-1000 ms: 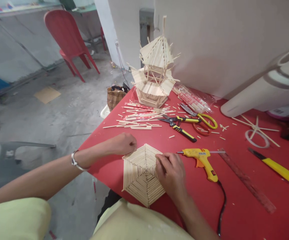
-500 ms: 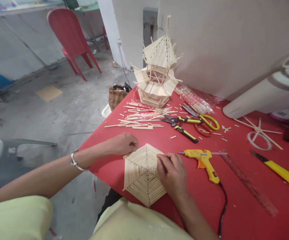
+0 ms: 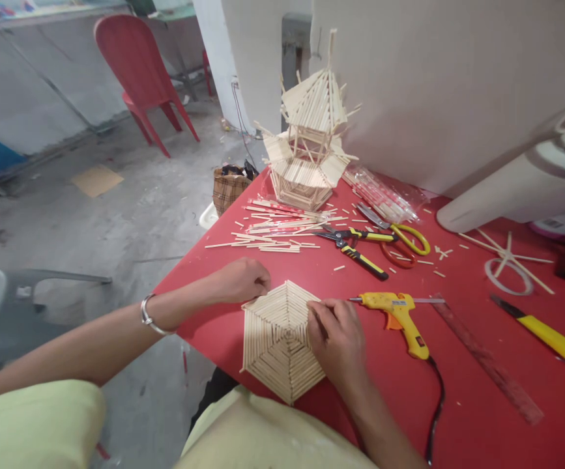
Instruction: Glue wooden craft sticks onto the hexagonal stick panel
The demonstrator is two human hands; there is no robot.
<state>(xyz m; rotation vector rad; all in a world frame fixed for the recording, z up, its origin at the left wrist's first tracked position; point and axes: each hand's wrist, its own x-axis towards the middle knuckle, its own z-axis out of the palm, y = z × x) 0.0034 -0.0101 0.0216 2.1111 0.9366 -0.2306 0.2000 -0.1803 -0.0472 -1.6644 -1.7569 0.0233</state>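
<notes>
A flat hexagonal panel of pale wooden sticks, laid in rings like a web, rests near the front edge of the red table. At its upper left corner is my left hand, fingers curled closed against the rim; what the fingertips pinch there is hidden. My right hand is closed on the panel's right edge, thumb and fingers gripping the upper right corner. To the right of that hand lies a yellow glue gun with a glue stick in its back.
A stick pagoda model stands at the back. Loose sticks, pliers, scissors, a ruler, a yellow cutter knife, a clear tape ring and white tubes lie around on the red table.
Both hands and the panel keep their places. The whole view has shifted only very slightly.
</notes>
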